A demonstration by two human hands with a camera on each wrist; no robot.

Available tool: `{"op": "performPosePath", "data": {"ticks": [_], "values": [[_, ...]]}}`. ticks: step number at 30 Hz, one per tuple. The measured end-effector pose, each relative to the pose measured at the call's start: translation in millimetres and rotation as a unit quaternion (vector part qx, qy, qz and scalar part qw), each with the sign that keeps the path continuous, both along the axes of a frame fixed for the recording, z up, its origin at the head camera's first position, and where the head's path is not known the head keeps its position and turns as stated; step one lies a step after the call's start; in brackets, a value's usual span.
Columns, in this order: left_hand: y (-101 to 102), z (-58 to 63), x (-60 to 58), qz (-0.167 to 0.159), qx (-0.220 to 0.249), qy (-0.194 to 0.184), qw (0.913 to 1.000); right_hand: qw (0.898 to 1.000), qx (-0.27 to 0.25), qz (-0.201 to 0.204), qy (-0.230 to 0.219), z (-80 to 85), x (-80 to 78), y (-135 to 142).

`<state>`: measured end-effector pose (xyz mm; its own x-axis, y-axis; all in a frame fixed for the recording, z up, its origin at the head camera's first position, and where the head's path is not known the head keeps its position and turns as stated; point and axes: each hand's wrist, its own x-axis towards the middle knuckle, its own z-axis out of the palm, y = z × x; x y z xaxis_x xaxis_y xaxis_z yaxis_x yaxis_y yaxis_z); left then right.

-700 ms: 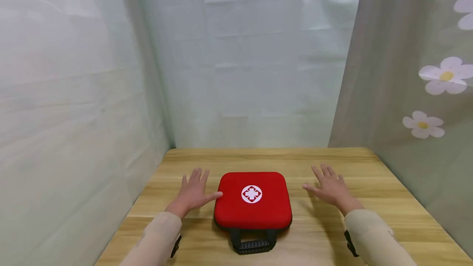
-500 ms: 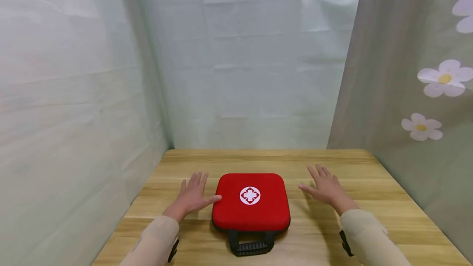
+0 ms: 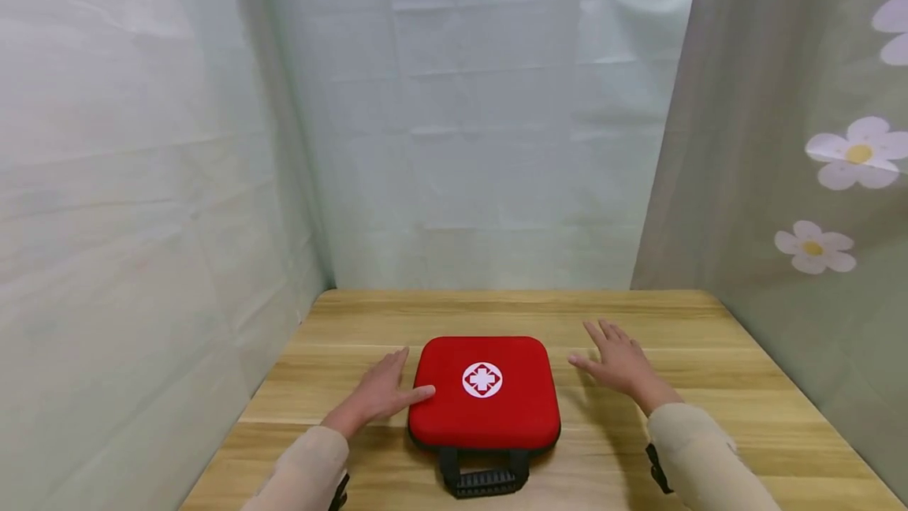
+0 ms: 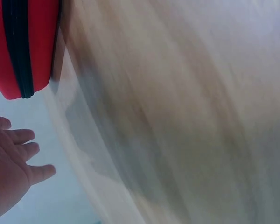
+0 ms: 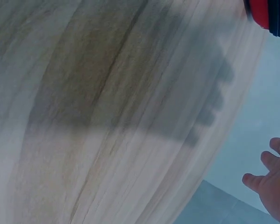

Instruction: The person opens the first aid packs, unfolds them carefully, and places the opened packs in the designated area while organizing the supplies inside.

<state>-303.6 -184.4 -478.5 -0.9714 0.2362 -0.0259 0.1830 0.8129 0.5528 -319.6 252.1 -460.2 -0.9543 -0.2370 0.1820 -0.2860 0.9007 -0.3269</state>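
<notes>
Wooden table [image 3: 709,353] bears red case [image 3: 485,397] marked white cross [image 3: 482,379].

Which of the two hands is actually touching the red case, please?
The left hand: its thumb lies on the red case. The right hand is clear of it.

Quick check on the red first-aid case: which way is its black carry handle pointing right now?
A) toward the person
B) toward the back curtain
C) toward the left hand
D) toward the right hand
A: in the head view the black handle sticks out from the near edge of the red case, between the two sleeves.
</notes>
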Motion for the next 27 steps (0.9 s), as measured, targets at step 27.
{"op": "performPosePath", "data": {"ticks": [27], "values": [[11,-7.4,7.0,-0.035,0.143,-0.069,0.9866,0.990,-0.114,0.034,-0.075,-0.5,-22.6,-20]]}}
